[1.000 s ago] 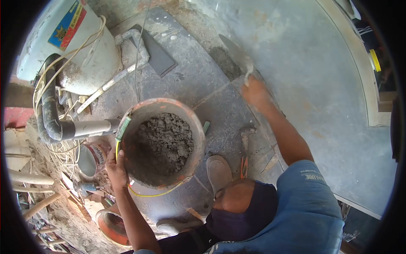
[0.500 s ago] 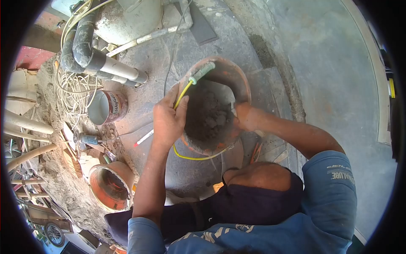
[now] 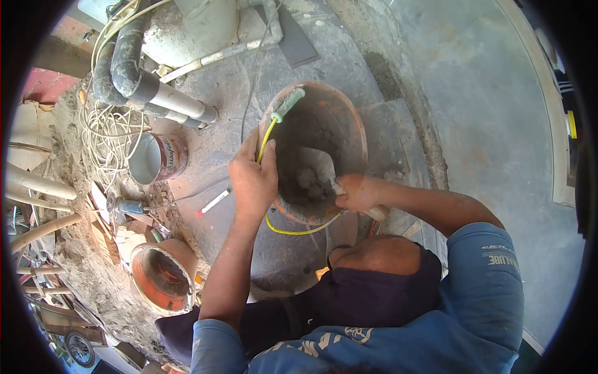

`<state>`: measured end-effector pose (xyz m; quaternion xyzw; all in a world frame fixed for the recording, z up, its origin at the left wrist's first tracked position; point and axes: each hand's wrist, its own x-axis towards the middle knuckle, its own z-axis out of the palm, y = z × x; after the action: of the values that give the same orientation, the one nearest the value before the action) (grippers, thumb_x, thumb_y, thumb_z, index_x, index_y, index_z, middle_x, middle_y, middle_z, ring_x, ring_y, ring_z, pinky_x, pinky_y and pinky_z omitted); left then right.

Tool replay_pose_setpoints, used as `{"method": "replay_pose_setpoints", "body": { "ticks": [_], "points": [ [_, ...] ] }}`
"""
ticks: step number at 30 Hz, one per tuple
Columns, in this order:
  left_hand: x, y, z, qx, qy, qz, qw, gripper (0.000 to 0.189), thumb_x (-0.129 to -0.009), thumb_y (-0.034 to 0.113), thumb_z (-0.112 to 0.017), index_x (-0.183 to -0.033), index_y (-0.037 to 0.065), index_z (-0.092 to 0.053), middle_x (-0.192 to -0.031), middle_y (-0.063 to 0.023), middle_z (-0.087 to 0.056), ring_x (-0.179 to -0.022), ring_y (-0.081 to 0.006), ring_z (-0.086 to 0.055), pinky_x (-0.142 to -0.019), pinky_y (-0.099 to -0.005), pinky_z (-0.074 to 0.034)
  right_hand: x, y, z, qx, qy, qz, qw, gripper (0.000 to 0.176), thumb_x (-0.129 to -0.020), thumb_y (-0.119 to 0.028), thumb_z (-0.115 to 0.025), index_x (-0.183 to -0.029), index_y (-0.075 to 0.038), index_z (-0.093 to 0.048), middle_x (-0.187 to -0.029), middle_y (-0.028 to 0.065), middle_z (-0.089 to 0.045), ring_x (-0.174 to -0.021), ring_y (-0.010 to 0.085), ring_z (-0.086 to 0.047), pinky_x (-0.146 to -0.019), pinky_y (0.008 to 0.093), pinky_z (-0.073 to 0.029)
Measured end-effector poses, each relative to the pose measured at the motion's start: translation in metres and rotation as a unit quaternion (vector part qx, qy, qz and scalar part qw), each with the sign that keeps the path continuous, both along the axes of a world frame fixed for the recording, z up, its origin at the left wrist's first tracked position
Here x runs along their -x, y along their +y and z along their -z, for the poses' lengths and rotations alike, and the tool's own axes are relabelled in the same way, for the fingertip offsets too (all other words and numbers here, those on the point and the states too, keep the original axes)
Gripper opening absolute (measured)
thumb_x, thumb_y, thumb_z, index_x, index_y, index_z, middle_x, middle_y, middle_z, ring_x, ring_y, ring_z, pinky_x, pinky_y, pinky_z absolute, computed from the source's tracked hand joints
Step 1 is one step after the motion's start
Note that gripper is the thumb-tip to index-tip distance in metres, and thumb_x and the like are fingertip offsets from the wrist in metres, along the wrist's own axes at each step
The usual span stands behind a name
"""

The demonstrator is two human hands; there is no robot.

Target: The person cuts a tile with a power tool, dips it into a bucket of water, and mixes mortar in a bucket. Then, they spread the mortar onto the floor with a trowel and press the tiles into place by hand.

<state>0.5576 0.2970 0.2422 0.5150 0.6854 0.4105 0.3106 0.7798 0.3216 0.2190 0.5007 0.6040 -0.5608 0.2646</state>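
An orange bucket [image 3: 360, 134] stands tilted before me, with grey mortar [image 3: 305, 177] inside. My left hand [image 3: 254, 174] grips the bucket's left rim, beside the yellow handle wire [image 3: 266, 134] with its green grip [image 3: 289, 103]. In my right hand [image 3: 358, 192] is a trowel [image 3: 321, 163], its wooden handle showing below the fingers. The trowel's blade lies inside the bucket against the mortar.
A paint can [image 3: 168, 158] and an orange bucket [image 3: 142, 280] stand on the left. Grey pipes [image 3: 146, 87] and coiled cable [image 3: 103, 140] lie at upper left. A red-tipped marker [image 3: 215, 202] rests on the floor by my left forearm.
My right hand has moved slightly down and left, and the trowel blade now shows lower in the bucket. The bucket and its handle have shifted a little left.
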Motion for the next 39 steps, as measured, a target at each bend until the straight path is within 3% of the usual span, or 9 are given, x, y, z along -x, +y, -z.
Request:
{"method": "replay_pose_setpoints", "body": {
  "ticks": [9,11,15,20,25,30,32,36,39],
  "points": [
    [-0.010,-0.001,0.001,-0.015,-0.010,0.001,1.000,0.034,-0.093,0.012,-0.059,-0.120,-0.009,-0.058,-0.098,-0.0230,-0.067,-0.091,-0.0192,-0.064,-0.081,-0.0325,-0.048,-0.013,-0.019,0.004,0.219,0.154,0.162,0.950,0.014,-0.088,-0.013,-0.056,-0.090,-0.001,-0.049,-0.069,0.0045,-0.052,-0.053,0.0123,-0.053,-0.044,0.0291,-0.045],
    [-0.011,-0.002,0.004,-0.065,0.036,-0.003,0.997,0.030,-0.090,0.007,-0.059,-0.117,-0.006,-0.060,-0.090,-0.0230,-0.067,-0.081,-0.0291,-0.069,-0.072,-0.0356,-0.051,-0.005,-0.020,0.002,0.261,0.165,0.182,0.934,0.010,-0.088,-0.012,-0.054,-0.090,-0.004,-0.049,-0.070,0.0023,-0.049,-0.054,0.0105,-0.051,-0.044,0.0284,-0.045],
    [-0.006,-0.002,0.000,-0.003,-0.024,-0.006,1.000,0.031,-0.093,0.009,-0.056,-0.119,-0.008,-0.058,-0.092,-0.0158,-0.068,-0.081,-0.0150,-0.060,-0.074,-0.0307,-0.048,0.002,-0.017,0.016,0.265,0.194,0.223,0.918,0.008,-0.089,-0.011,-0.053,-0.090,-0.005,-0.048,-0.069,0.0020,-0.049,-0.054,0.0097,-0.050,-0.044,0.0275,-0.044],
    [0.024,0.004,0.011,0.014,-0.065,-0.014,0.998,0.031,-0.095,0.009,-0.054,-0.121,-0.007,-0.058,-0.103,-0.0149,-0.068,-0.096,-0.0148,-0.060,-0.085,-0.0301,-0.046,-0.019,-0.003,-0.013,0.260,0.209,0.185,0.925,0.009,-0.088,-0.011,-0.053,-0.092,-0.005,-0.048,-0.069,0.0016,-0.049,-0.053,0.0085,-0.050,-0.044,0.0265,-0.043],
    [0.074,0.009,0.034,0.071,-0.194,-0.032,0.978,0.026,-0.096,0.017,-0.057,-0.116,0.001,-0.063,-0.082,0.0039,-0.057,-0.065,-0.0017,-0.040,-0.058,-0.0169,-0.032,-0.053,0.019,-0.045,0.250,0.231,0.206,0.917,0.011,-0.087,-0.013,-0.054,-0.092,-0.004,-0.049,-0.071,0.0022,-0.050,-0.053,0.0090,-0.050,-0.044,0.0268,-0.044],
    [0.106,0.002,0.060,0.052,-0.187,-0.021,0.981,0.029,-0.095,0.019,-0.060,-0.118,0.001,-0.063,-0.086,0.0044,-0.059,-0.068,-0.0031,-0.044,-0.061,-0.0181,-0.035,-0.089,0.058,-0.092,0.227,0.236,0.295,0.898,0.014,-0.087,-0.018,-0.055,-0.089,-0.005,-0.050,-0.072,0.0025,-0.050,-0.053,0.0092,-0.051,-0.043,0.0272,-0.045],
    [0.116,-0.001,0.071,0.063,-0.186,-0.028,0.980,0.032,-0.095,0.019,-0.060,-0.121,0.001,-0.062,-0.091,0.0032,-0.061,-0.071,-0.0036,-0.045,-0.063,-0.0189,-0.037,-0.104,0.084,-0.103,0.178,0.281,0.393,0.857,0.016,-0.086,-0.020,-0.055,-0.089,-0.006,-0.050,-0.072,0.0029,-0.050,-0.053,0.0089,-0.051,-0.043,0.0272,-0.045],
    [0.133,-0.010,0.086,0.109,-0.205,-0.026,0.972,0.038,-0.094,0.022,-0.060,-0.126,0.002,-0.059,-0.105,0.0005,-0.063,-0.080,-0.0060,-0.052,-0.071,-0.0209,-0.042,-0.109,0.148,-0.089,-0.156,0.217,0.405,0.874,0.021,-0.085,-0.023,-0.055,-0.090,-0.004,-0.050,-0.073,0.0038,-0.052,-0.057,0.0109,-0.053,-0.047,0.0292,-0.047],
    [0.130,-0.009,0.084,0.118,-0.195,-0.044,0.973,0.037,-0.094,0.023,-0.060,-0.125,0.002,-0.059,-0.101,0.0017,-0.062,-0.080,-0.0055,-0.052,-0.069,-0.0211,-0.043,-0.111,0.219,-0.009,-0.379,0.072,0.362,0.849,0.029,-0.085,-0.024,-0.056,-0.098,0.002,-0.053,-0.089,0.0153,-0.064,-0.076,0.0280,-0.065,-0.063,0.0430,-0.053]
  ]
}}
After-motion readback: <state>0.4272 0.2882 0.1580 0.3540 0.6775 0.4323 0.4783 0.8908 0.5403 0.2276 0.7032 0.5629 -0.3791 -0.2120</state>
